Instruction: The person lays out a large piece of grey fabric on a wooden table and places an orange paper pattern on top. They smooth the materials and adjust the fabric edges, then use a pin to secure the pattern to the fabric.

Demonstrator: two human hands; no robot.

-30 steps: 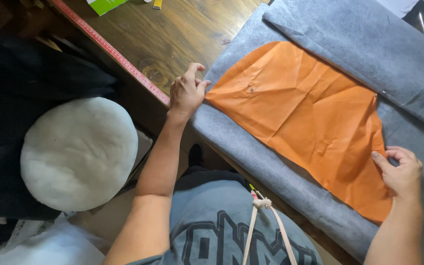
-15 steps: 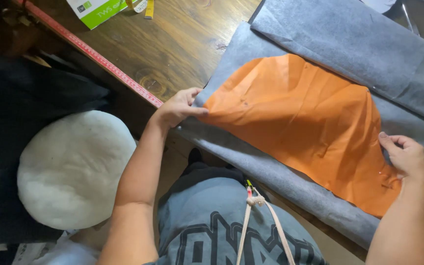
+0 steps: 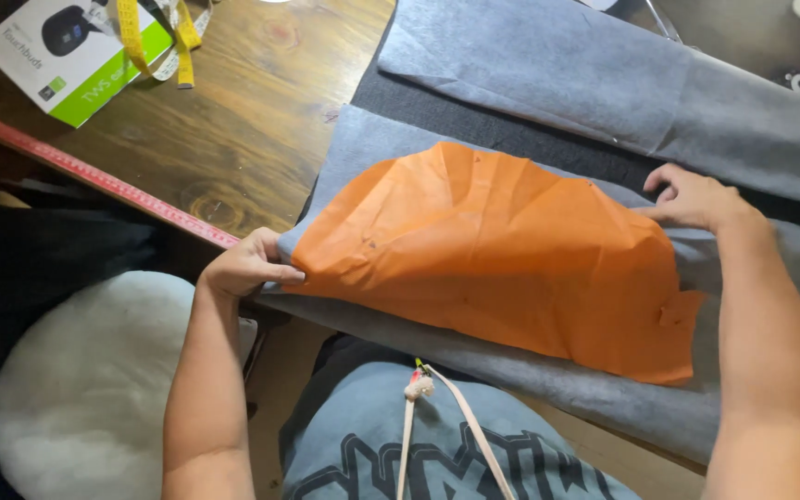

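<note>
While the left hand [image 3: 250,267] pinches the orange sheet [image 3: 502,255] at its left corner, the right hand [image 3: 693,197] presses its far-right edge onto grey felt [image 3: 363,153]; smoothing seems unfinished, creases remaining.

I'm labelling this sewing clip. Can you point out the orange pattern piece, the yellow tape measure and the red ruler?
orange pattern piece [image 3: 502,250]: head view, middle of the creased sheet.
yellow tape measure [image 3: 131,32]: head view, on the strip crossing the box.
red ruler [image 3: 94,176]: head view, mid-length along the table edge.
</note>
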